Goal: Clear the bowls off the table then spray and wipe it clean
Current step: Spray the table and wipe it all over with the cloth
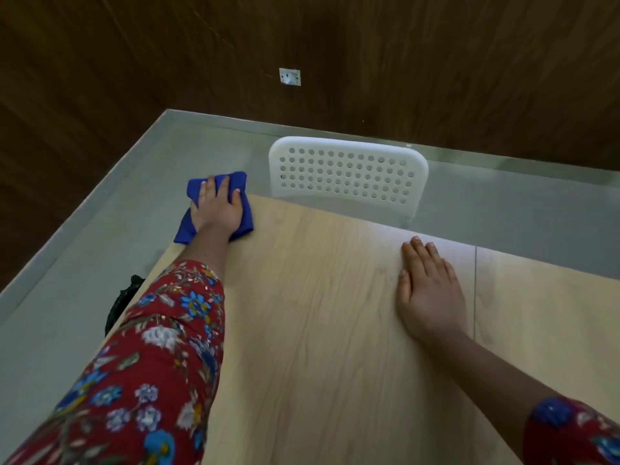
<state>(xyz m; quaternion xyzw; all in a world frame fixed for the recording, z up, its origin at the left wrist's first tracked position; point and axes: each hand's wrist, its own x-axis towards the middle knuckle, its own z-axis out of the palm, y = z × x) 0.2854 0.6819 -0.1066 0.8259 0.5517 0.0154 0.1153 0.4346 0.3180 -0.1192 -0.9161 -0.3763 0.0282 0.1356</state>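
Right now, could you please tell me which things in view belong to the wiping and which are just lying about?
For the job: blue cloth under the left hand; table; right hand flat on it.
Just there: white chair; wall socket; dark object by the table's left edge.

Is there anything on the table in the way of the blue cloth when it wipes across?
Nothing visible blocks it. The left hand presses the blue cloth on the far left corner of the table, and the wood beside it is bare. Only the right hand lies flat on the table farther right.
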